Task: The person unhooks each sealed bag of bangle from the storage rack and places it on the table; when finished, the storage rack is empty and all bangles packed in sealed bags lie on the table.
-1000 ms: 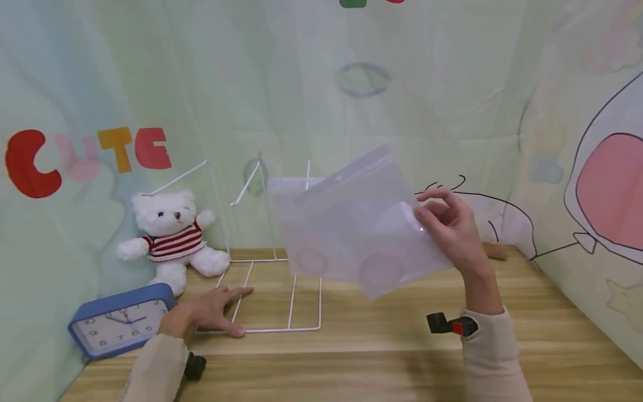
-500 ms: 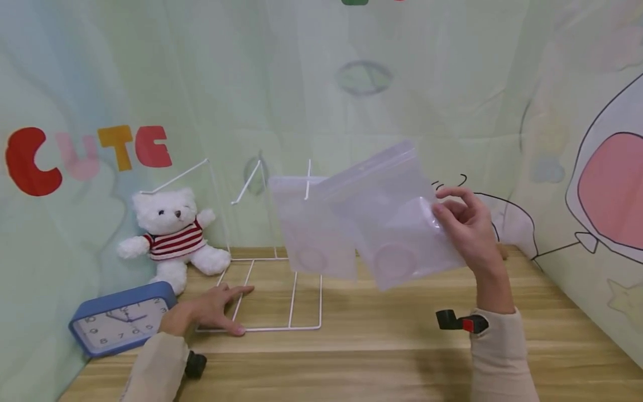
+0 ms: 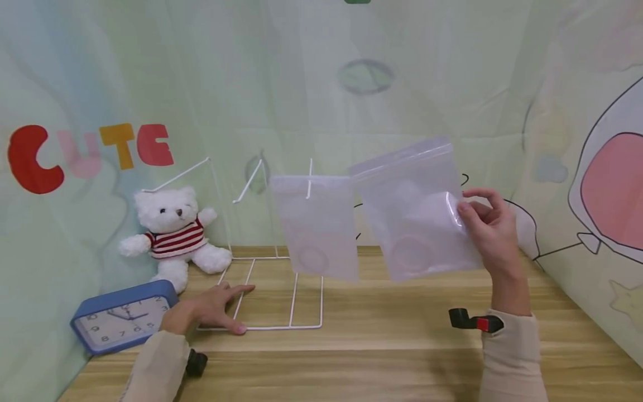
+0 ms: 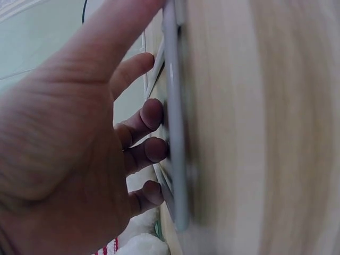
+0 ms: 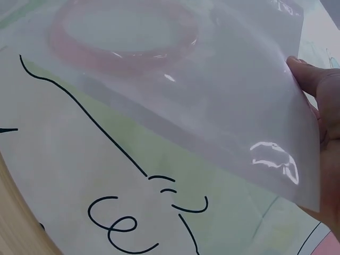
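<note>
A white wire rack (image 3: 281,328) with upward hooks stands on the wooden table. My left hand (image 3: 213,310) rests on the left part of its base, thumb and forefinger spread; in the left wrist view the fingertips (image 4: 154,150) meet the base wires. On the rack's right hook hangs a clear zip bag (image 3: 321,226) with a round outline near its bottom. Farther right, my right hand (image 3: 494,237) pinches the side edge of a second clear zip bag (image 3: 412,204), held up in the air, slightly tilted. Through its plastic shows a pinkish ring (image 5: 125,65) in the right wrist view.
A white teddy bear (image 3: 178,240) in a striped shirt sits behind the left hand. Beside the left wrist stands a blue clock (image 3: 123,317). A printed curtain (image 3: 422,106) closes off the back and both sides. The wooden tabletop (image 3: 382,357) stretches toward the front and right.
My right hand has moved right with its bag, which is now more upright and apart from the hanging bag it overlapped before. The left hand has stayed on the rack base.
</note>
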Tool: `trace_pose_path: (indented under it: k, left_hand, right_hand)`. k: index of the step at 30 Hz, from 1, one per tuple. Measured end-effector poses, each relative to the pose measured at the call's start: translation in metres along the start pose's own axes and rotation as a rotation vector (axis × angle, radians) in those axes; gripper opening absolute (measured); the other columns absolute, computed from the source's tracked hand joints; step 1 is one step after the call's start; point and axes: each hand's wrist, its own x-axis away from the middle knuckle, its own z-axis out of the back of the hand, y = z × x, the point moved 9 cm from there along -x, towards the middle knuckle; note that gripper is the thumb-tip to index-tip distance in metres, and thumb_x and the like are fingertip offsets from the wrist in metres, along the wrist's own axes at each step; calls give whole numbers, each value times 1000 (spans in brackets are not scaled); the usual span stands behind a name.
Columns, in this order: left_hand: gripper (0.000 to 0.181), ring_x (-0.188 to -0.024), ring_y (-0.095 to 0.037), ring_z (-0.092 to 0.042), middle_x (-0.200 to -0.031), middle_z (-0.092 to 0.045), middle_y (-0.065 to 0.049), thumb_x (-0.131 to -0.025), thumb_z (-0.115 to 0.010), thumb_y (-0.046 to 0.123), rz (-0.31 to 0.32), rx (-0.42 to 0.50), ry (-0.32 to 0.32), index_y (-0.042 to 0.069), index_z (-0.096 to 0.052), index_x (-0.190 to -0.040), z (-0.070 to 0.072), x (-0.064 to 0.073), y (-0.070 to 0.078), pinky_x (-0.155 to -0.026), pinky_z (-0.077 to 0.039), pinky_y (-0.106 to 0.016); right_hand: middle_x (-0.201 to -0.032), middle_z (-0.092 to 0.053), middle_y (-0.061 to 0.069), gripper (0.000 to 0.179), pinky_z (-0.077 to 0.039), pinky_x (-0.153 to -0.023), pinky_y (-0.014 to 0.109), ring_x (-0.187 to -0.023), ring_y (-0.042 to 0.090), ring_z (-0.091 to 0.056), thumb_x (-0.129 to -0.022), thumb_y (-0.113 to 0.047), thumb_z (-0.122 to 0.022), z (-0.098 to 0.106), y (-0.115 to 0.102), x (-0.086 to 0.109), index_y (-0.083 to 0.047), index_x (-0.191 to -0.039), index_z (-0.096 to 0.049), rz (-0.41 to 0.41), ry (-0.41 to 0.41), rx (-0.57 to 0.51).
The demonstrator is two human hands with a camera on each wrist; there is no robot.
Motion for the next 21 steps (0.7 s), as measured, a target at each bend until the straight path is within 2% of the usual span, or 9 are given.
trace_pose_path:
  k: [5,11,16,21]
  left_hand:
    - [97,-96,-25,-43,-106,-45,-10,-75,-86,47,6,-8,-2,10,-39,-152,1,0,-1,-85,-40,-48]
    - [97,-94,-24,-43,-105,-45,-9,-75,-86,47,14,-1,-5,10,-40,-152,0,0,-2,-83,-39,-46]
    - [97,-94,-24,-42,-104,-45,-9,-75,-86,47,11,-1,-2,10,-40,-152,1,0,-1,-82,-39,-44]
    - [97,-94,-24,-43,-105,-45,-9,-75,-86,48,18,-7,-1,11,-39,-152,2,0,-1,-83,-39,-45]
  right_hand:
    - [-86,-73,0,22,-56,-59,25,-68,10,-67,-96,-6,-65,5,2,0,-8,-118,-61,-9,5,-13]
    - [-91,-73,-1,24,-56,-58,28,-71,12,-70,-97,-8,-65,4,14,1,-13,-120,-60,-72,-26,-23]
    - [-91,-73,0,25,-57,-59,29,-72,13,-70,-97,-11,-66,-1,22,1,-13,-122,-61,-95,-46,8]
    - [-86,-71,-1,25,-56,-59,27,-68,12,-66,-98,-15,-66,-11,33,-1,-14,-122,-60,-110,-75,100]
